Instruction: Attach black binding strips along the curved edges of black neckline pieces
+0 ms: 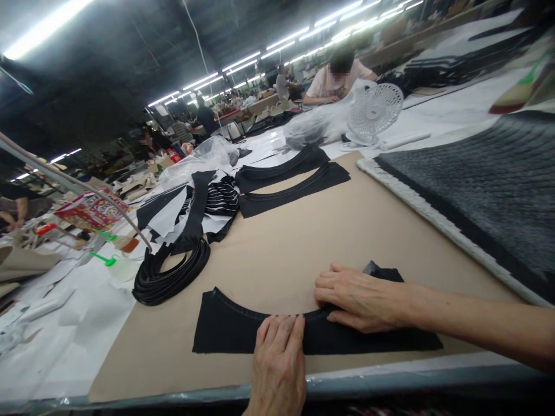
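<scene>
A black fabric piece [225, 332] with a curved upper edge lies on the beige sheet near the table's front. A narrow black strip [243, 310] follows that curve. My left hand [280, 352] rests on the middle of the piece, fingers lying flat with their tips at the curved edge. To its right, my right hand [364, 297] has its thumb and fingers closed on the same edge, covering part of the strip. Behind my right hand a loose end of the strip [371, 267] sticks up. Two similar black pieces [295, 190] lie farther back.
A coil of black strips [171, 274] sits at the left, beside green-tipped bottles [119, 267] and a slanting rod [108, 199]. Dark grey padded material [477, 185] is stacked at the right. Behind stand a white fan [376, 110] and a seated person [321, 86].
</scene>
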The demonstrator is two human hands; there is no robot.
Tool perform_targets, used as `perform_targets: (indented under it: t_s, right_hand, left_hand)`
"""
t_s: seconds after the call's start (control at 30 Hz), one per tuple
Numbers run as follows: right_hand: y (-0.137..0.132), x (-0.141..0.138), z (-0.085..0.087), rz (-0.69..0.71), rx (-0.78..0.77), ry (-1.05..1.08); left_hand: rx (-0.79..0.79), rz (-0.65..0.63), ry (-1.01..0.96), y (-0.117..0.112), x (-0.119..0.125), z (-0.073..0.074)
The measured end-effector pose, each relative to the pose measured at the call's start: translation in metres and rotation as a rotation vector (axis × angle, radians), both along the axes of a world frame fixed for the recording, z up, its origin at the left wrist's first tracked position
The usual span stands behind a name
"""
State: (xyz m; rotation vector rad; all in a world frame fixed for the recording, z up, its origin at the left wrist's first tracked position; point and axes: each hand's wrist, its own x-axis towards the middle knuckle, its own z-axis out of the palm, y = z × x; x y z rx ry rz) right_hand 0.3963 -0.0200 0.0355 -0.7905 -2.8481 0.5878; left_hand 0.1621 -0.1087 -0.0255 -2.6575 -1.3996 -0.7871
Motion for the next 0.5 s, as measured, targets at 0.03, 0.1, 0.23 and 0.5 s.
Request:
perform_targets:
  t_s: [0.03, 0.1, 0.23, 0.5]
  right_hand:
    - [-0.001, 0.001, -0.001, -0.004, -0.017, 0.000]
    - [-0.003, 0.003, -0.001, -0.025, -0.058, 0.009]
    - [-0.005, 0.005, -0.001, -0.072, -0.151, 0.041]
    - [-0.008, 0.001, -0.005, -0.165, -0.183, 0.073]
  left_hand:
    - [-0.022, 0.006, -0.010, 0.000, -0.002, 0.002]
    - [-0.046, 0.044, -0.045, 0.001, -0.001, 0.007]
    - [-0.150, 0.112, -0.150, 0.006, 0.017, 0.018]
    - [-0.479, 0.138, -0.210, 0.021, 0.048, 0.031]
